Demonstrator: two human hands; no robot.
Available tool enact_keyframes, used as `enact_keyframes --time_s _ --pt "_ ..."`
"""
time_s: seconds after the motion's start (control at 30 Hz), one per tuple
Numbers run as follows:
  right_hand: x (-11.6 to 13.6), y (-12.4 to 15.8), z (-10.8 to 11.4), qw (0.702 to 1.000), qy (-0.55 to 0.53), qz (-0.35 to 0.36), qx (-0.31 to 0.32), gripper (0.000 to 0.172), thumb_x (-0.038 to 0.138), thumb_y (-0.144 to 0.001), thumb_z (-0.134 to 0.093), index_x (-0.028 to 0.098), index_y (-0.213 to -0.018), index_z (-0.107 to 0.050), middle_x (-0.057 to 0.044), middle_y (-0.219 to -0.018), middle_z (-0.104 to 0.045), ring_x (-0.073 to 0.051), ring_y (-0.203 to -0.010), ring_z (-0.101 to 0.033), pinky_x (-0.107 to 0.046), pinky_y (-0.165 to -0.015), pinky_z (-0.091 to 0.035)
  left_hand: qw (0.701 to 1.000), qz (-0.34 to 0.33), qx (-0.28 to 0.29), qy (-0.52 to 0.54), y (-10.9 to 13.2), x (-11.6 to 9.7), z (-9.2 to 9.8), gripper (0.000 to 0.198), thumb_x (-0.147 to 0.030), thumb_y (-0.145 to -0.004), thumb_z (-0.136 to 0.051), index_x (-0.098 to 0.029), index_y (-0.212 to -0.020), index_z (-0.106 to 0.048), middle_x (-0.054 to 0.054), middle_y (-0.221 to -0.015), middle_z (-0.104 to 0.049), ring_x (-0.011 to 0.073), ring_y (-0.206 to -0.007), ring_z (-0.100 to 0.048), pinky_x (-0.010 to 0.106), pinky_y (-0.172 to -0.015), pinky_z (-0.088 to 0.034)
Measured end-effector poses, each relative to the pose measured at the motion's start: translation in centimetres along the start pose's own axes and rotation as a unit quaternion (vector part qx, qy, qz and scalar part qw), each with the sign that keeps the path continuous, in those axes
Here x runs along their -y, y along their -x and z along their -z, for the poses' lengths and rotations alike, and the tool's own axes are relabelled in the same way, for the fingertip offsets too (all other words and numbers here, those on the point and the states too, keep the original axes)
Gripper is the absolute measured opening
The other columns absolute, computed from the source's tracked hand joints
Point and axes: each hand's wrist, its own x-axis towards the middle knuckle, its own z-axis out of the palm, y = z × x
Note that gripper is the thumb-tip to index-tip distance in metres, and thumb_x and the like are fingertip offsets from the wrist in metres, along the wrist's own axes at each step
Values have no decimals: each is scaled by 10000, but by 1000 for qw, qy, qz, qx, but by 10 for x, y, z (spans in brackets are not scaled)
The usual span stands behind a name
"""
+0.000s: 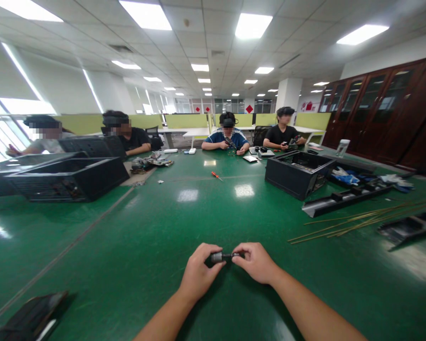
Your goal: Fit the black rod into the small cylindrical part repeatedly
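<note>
My left hand (199, 271) is closed around a short grey metal cylinder (217, 257), gripping it between thumb and fingers just above the green table. A thin dark shaft (227, 255) runs from the cylinder toward the right. At its far end, my right hand (257, 263) pinches a small dark end piece (235, 255), mostly covered by the fingertips. The whole part lies level between my two hands. Its exact kind is too small to make out.
An orange screwdriver (216, 175) lies ahead on the green table (156, 237). Black computer cases (71, 177) stand at left, another case (287, 173) at right. Thin brass-coloured rods (341, 225) and black metal rails (344, 199) lie on the right. Several people sit across the table.
</note>
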Motion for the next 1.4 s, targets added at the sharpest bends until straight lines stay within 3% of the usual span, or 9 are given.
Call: enact_keyframes --time_s 0.63,1.4 --pt "-3 -3 1 999 -39 -21 8 191 296 -798 -660 144 -870 -750 57 -528 -423 -90 -498 -293 -240 -482 -194 1000 5 -6 5 -1 4 1 245 -204 -783 -720 -218 -1018 -652 41 -950 -682 191 -903 -645 333 -815 -526" --pt "-7 -3 6 1000 -12 -20 7 185 301 -796 -663 151 -863 -746 60 -531 -428 -90 -499 -302 -237 -482 -198 1000 10 -6 6 0 9 1 250 -212 -785 -716 -233 -1024 -648 39 -966 -680 191 -915 -647 345 -830 -530"
